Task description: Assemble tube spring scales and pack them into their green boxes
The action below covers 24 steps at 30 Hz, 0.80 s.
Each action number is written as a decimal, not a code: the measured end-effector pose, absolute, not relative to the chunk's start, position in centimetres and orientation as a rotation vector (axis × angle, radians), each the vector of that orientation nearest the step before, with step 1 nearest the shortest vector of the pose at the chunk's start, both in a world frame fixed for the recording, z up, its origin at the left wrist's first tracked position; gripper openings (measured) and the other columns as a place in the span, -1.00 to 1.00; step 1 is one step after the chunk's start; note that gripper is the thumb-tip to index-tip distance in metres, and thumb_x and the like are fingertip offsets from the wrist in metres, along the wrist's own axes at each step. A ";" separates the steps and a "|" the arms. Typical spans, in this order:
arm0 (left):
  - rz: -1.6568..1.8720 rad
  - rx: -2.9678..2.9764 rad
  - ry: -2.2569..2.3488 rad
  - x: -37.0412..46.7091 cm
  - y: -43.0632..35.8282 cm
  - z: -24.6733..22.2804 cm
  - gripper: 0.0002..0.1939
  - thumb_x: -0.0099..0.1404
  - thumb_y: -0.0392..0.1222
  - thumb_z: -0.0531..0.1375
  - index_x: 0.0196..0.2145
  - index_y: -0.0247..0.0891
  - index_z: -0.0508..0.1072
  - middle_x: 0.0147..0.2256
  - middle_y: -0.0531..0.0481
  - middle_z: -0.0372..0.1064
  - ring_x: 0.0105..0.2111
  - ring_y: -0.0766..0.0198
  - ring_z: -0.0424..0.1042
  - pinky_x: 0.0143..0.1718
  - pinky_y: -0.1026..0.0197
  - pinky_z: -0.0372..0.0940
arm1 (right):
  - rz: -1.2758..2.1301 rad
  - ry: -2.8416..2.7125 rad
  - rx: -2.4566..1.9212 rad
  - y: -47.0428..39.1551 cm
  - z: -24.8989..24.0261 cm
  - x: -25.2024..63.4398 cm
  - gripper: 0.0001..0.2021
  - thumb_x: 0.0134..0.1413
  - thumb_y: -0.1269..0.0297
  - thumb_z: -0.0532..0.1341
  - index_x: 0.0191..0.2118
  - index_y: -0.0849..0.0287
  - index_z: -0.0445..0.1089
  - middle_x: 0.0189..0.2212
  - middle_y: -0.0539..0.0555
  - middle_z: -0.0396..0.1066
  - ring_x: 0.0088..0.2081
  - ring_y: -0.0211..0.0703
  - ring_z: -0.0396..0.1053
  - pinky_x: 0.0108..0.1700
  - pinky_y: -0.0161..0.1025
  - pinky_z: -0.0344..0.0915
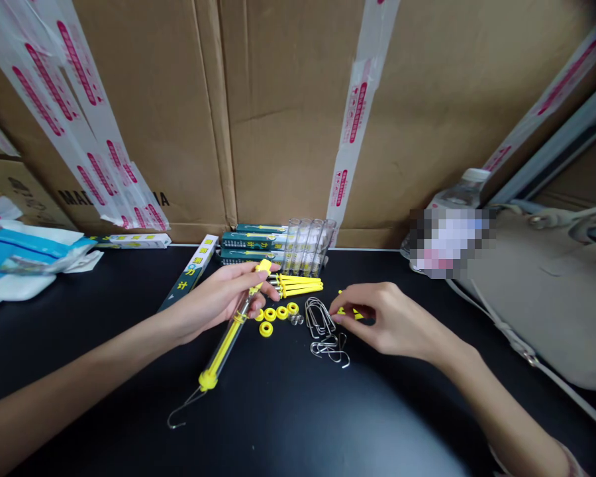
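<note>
My left hand (236,291) is wrapped round the yellow top of a clear spring scale (226,348), whose wire hook (179,417) points down toward me. My right hand (372,311) is pinched at the right edge of a pile of metal wire loops (318,318); what its fingertips hold, if anything, is too small to tell. Small yellow parts (357,315) show behind its fingers. Nearer me lie S-shaped metal hooks (330,348). Between the hands are several yellow rings (281,313), small springs (295,319) and yellow rods (300,286).
Clear tubes (308,245) stand before green boxes (253,245). Further left lie a narrow box (191,268) and a blue-white package (34,248). A bottle (459,192) and a pale bag (551,298) are at the right, with cardboard (288,119) behind.
</note>
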<state>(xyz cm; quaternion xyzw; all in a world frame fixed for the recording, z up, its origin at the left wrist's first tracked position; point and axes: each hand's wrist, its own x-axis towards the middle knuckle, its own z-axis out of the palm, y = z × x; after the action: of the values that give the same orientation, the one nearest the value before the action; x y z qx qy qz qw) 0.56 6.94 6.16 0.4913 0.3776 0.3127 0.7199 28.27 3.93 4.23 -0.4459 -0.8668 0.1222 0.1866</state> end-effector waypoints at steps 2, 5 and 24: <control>0.709 1.125 0.861 0.4 6.8 6.3 -0.77 0.45 -0.18 0.13 -0.03 -0.38 0.35 -0.30 -0.03 0.43 -0.52 0.45 0.32 -0.46 0.34 0.21 | 0.451 -2.470 -1.255 3.7 4.2 27.9 -0.90 0.13 0.38 0.23 -0.34 0.14 0.52 -0.50 -0.01 0.48 -0.51 -0.23 0.37 -0.43 -0.30 0.24; 0.706 1.160 0.899 0.2 6.6 6.2 -0.78 0.47 -0.15 0.08 -0.08 -0.38 0.36 -0.24 -0.07 0.45 -0.53 0.42 0.42 -0.45 0.32 0.28 | 0.573 -2.506 -1.285 3.5 4.0 27.7 -0.91 0.12 0.33 0.27 -0.34 0.13 0.54 -0.51 0.00 0.49 -0.51 -0.23 0.37 -0.45 -0.31 0.22; 0.637 1.129 0.845 0.6 5.4 3.0 -0.77 0.39 -0.06 0.16 -0.21 -0.30 0.27 -0.48 0.04 0.43 -0.69 0.45 0.33 -0.73 0.46 0.20 | 0.186 -2.408 -1.388 4.5 1.1 26.4 -0.80 0.26 0.29 0.22 -0.04 0.12 0.50 -0.19 0.10 0.44 -0.32 -0.10 0.49 -0.27 -0.18 0.35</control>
<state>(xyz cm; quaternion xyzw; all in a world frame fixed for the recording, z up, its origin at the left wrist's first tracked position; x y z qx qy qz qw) 0.56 5.37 3.00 0.5100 0.3818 0.2878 0.7151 26.42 4.55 1.13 -0.4903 -0.8508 0.0657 0.1772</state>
